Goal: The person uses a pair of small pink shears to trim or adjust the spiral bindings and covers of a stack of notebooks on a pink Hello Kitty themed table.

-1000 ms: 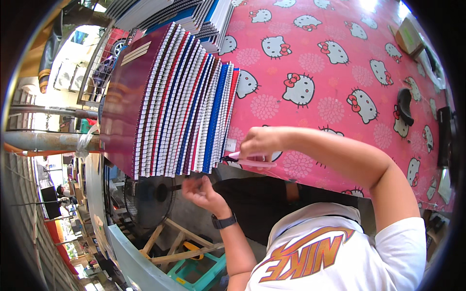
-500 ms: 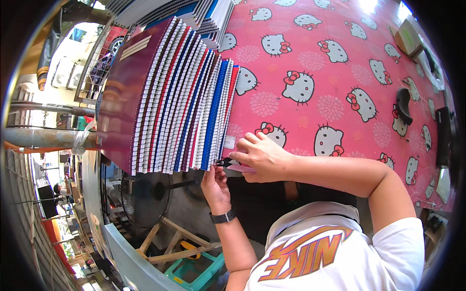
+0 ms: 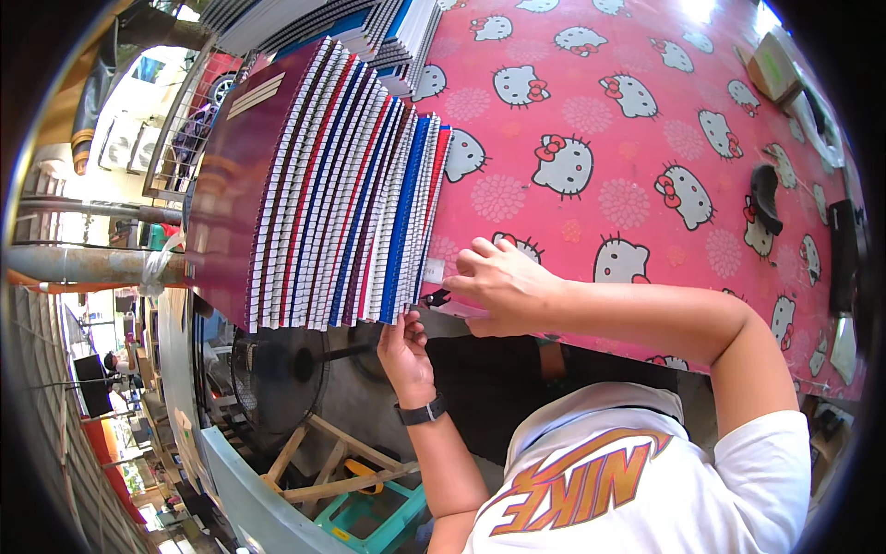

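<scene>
A tall stack of spiral-bound notebooks point(image 3: 337, 203) stands at the table's near left, with a maroon cover on top and white, red and blue layers at the bound edge. My left hand point(image 3: 404, 351), wearing a dark wristwatch point(image 3: 421, 411), has its fingers closed at the lower corner of the stack, by the binding ends of the low notebooks; what they pinch is hidden. My right hand point(image 3: 498, 286) is wrapped round a plier-like tool with a black head point(image 3: 437, 298) and pale pink handles point(image 3: 461, 309). The tool's head is close beside the left fingertips.
More bound notebooks point(image 3: 406, 55) lie behind the stack. The table point(image 3: 591, 120) has a pink cat-patterned cover. A dark curved object point(image 3: 765, 198) and a box point(image 3: 773, 69) are at the right. Below stand a fan point(image 3: 277, 374) and a teal plastic stool point(image 3: 378, 512).
My right hand has moved slightly up and back from the stack's corner, and the tool's head with it. My left hand stays by the corner, shifted only a little.
</scene>
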Demonstrator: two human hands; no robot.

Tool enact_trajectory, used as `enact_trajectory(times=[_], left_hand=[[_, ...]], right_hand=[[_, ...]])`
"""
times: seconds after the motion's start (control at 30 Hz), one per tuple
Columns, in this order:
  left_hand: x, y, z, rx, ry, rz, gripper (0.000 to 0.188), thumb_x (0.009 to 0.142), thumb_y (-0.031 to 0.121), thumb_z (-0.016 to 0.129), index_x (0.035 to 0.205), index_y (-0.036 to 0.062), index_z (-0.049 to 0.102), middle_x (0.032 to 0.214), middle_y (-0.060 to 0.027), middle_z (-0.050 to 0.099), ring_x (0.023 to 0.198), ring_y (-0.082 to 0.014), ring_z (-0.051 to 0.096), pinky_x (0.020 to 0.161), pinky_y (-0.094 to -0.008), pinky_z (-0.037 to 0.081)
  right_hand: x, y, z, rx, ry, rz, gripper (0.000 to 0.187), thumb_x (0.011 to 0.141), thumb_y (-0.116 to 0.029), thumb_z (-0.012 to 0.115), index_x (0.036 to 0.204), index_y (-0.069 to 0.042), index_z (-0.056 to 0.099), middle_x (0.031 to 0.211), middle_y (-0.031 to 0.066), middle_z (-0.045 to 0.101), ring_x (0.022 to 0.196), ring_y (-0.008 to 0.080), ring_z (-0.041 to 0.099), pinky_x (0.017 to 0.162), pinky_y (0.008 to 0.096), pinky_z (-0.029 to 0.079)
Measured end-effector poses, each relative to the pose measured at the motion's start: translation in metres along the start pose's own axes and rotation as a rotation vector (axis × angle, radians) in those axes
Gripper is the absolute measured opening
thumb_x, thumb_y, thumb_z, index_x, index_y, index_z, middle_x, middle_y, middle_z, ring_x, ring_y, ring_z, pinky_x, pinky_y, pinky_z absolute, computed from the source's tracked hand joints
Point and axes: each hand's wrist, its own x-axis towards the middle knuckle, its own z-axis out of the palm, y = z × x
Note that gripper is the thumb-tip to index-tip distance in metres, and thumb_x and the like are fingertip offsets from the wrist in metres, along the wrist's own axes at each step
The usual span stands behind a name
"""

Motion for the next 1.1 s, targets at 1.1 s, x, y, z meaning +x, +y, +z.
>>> enact_trajectory(times=[1.1], left_hand=[[0.003,-0.005,-0.007,-0.014,-0.042,0.022,0.012,0.089,0.012,0.061,0.098,0.0044,0.06,0.083,-0.004,0.064,0.068,-0.009,0.057,0.057,-0.0194,0.044]], right_hand=[[0.005,0.003,0.008,-0.169,0.158,-0.204,0.039,0.065,-0.029,0.072,0.096,-0.007,0.063,0.096,0.0085,0.054,0.098,0.0239,0.049,0.076,0.0394,0.043]])
